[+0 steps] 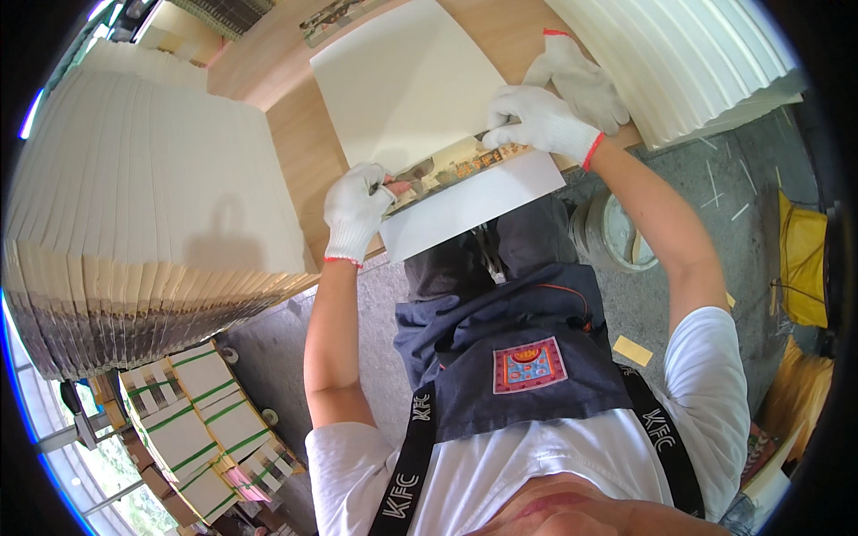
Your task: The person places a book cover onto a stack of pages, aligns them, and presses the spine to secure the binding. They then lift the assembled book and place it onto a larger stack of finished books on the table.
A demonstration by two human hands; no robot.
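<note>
Wooden surface (308,156) spans between tall white stacks (134,170). From afar I see the left hand (357,204) pinching one end of the printed strip (451,173); the right hand (541,121), well apart, touches its other end, grip unclear. Uneven pull, I judge, could skew or crease it. Printed side up, its long axis slants away from left hand to right.

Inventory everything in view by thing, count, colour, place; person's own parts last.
Printed strip: one, beige, between hands
Blank panels: two, white, above and below strip
Spare glove: one, white, tabletop right
Sheet stacks: several, cream, both sides
Tabletop: one, brown, centre top
Round container: one, pale, right floor
Bag-like item: one, yellow, far right
Strapped bundles: several, white, lower left
Floor: one, grey, beneath
Apron: one, navy, worn
Left hand: one, white-gloved, strip's left
Right hand: one, white-gloved, strip's right
</note>
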